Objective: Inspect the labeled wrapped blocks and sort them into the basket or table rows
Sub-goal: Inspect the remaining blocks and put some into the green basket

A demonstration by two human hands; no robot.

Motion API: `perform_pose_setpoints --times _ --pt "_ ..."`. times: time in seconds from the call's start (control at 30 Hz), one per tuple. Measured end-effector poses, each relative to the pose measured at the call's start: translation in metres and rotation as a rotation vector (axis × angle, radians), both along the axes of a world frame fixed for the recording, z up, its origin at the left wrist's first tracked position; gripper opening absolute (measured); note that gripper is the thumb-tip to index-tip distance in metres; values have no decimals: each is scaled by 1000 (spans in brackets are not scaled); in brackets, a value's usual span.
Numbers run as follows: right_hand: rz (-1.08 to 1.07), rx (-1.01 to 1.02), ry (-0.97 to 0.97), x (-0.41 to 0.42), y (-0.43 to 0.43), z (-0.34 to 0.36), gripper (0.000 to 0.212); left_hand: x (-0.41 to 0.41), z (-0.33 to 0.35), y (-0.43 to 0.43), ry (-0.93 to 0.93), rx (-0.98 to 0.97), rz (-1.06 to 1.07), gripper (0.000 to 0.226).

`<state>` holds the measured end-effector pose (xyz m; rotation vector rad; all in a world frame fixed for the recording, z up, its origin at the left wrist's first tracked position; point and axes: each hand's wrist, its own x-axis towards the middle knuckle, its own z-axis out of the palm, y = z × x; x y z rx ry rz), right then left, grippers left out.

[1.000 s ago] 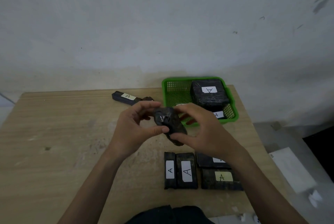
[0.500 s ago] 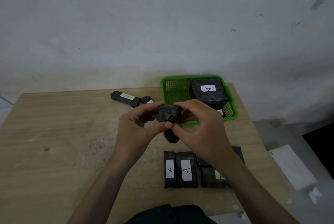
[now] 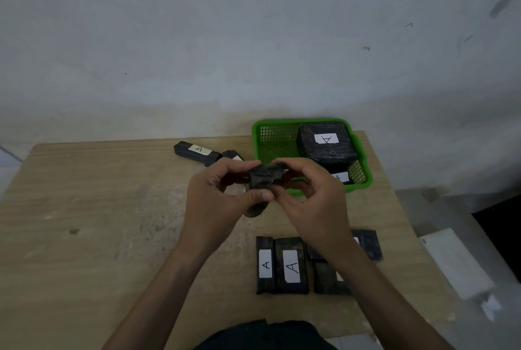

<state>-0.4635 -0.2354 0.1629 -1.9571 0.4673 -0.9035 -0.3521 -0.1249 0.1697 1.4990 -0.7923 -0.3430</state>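
A small black wrapped block (image 3: pixel 263 179) is held above the table between both hands. My left hand (image 3: pixel 217 197) pinches it from the left with thumb and fingers; my right hand (image 3: pixel 313 197) pinches its right end. No label shows on it. Behind my hands stands a green basket (image 3: pixel 260 135) with a large black block labeled A (image 3: pixel 325 142) and a smaller labeled block (image 3: pixel 342 177) partly hidden. A near row of black blocks labeled A (image 3: pixel 282 265) lies on the table, partly under my right forearm.
Two black blocks, one with an A label (image 3: pixel 197 150), lie at the table's far edge left of the basket. The wooden table (image 3: pixel 98 208) ends at the right near a white sheet (image 3: pixel 456 262) on the floor. A wall rises behind.
The block has been turned in my fingers and raised slightly toward the basket. Both hands stayed on it and moved closer together.
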Motion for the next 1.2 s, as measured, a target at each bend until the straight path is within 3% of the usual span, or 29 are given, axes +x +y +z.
perform_pose_setpoints --times 0.2,0.43,0.7,0.83,1.0,1.07,1.2 --pt "-39 -248 -33 4 1 1 31 -6 -4 -5 16 -66 79 34" --pt "14 -308 -35 6 -7 3 21 0 -7 -5 40 -138 45 29" --pt "108 -269 -7 3 -13 6 15 4 -14 -3 -30 -78 25 28" --pt "239 -98 52 -1 -26 7 20 8 -6 -1 -161 13 -156 50" --pt "391 -117 177 -10 -41 16 33 20 -5 2 -279 180 -374 77" --pt "421 -123 168 -11 -39 21 35 22 -6 0 -280 247 -434 78" --pt "419 -150 158 -13 -30 30 42 15 -9 -6 -340 243 -467 60"
